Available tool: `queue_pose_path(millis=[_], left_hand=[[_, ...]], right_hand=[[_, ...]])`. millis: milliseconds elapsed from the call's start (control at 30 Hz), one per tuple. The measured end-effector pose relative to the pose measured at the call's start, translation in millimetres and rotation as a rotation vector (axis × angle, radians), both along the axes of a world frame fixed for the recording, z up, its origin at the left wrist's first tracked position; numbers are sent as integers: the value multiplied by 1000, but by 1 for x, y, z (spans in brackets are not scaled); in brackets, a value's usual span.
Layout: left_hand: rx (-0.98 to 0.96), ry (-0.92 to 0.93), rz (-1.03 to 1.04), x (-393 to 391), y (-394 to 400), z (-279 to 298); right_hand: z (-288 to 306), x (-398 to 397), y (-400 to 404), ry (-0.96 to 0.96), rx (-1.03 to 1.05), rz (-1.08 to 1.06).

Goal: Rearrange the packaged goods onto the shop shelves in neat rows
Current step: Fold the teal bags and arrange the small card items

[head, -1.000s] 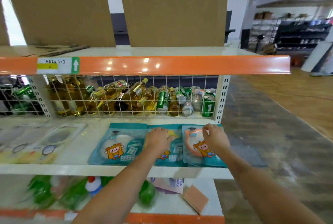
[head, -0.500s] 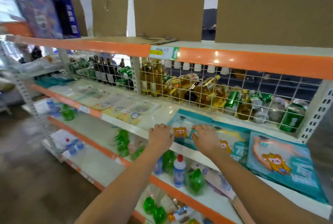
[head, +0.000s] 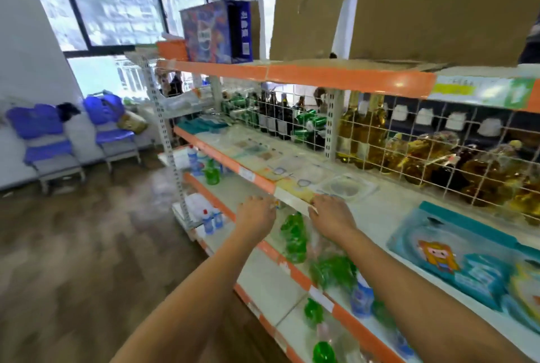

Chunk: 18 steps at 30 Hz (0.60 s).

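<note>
Both hands have slid left along the shelf's front edge, leaving the teal packets [head: 455, 257] behind; left hand [head: 257, 213] and right hand [head: 331, 213], fingers curled, reach the flat yellow packet [head: 295, 188], likely next for straightening.

Glossy plastic teal packets [head: 455, 257] lie beneath matt cardboard boxes [head: 438, 6].

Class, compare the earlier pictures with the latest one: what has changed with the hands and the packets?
Both hands, left hand and right hand, left the teal packets and moved leftward along the shelf to the yellowish packet at its front edge. The teal packets stayed flat on the shelf.
</note>
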<state>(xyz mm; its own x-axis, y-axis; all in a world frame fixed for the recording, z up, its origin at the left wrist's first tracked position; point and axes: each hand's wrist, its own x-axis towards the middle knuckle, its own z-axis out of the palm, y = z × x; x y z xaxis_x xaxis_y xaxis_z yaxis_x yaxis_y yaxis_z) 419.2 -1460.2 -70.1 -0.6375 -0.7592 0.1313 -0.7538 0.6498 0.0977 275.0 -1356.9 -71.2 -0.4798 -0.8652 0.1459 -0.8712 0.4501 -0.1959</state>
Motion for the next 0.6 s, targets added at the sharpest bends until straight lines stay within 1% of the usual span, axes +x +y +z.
queue_pose_path(millis=[133,267,400,600], left_hand=[[-15,42,83,32,-58,0],[-14,33,161,57,-108,-7],[-3,30,225,71,-166,-12],[1,11,313,72,-258,-4]], right_hand=[[-4,31,-69,40,-2,71],[-13,56,-135,39,11,167],[-16,62,-208,70,-4,228],[-9,57,-319,70,1,308]])
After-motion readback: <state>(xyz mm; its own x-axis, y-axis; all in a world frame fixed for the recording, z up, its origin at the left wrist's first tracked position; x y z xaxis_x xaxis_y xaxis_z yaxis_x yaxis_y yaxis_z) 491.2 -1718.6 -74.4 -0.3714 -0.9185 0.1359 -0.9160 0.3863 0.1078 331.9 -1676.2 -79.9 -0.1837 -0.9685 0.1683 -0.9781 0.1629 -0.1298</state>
